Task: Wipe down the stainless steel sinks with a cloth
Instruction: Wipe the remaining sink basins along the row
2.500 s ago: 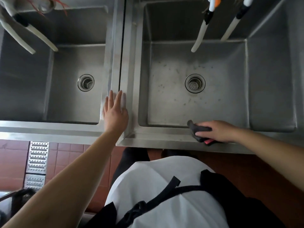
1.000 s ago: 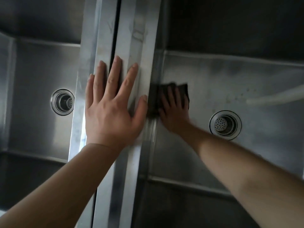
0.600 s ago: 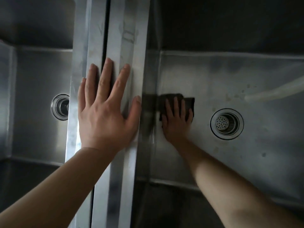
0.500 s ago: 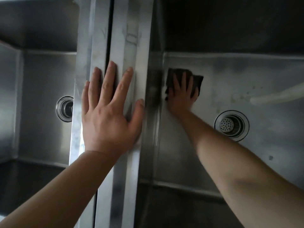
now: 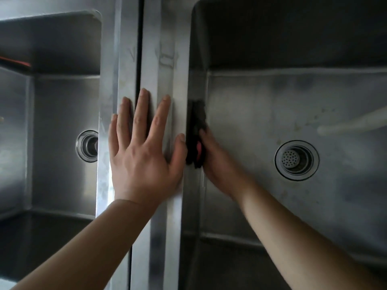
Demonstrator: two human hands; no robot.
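- Since half a second ago the right hand [image 5: 211, 155] has moved the dark cloth [image 5: 195, 132] off the floor of the right sink [image 5: 272, 114] onto its left wall, so the wiping now covers the side
- It presses the cloth flat there
- The left hand [image 5: 142, 151], fingers spread, rests on the rims [image 5: 159, 59] between both sinks
- Steel looks dull, spotted near the drain [image 5: 296, 160]

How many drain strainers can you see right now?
2. One drain strainer sits in the right sink's floor, right of the right hand; the other in the left sink, partly hidden by the rim.
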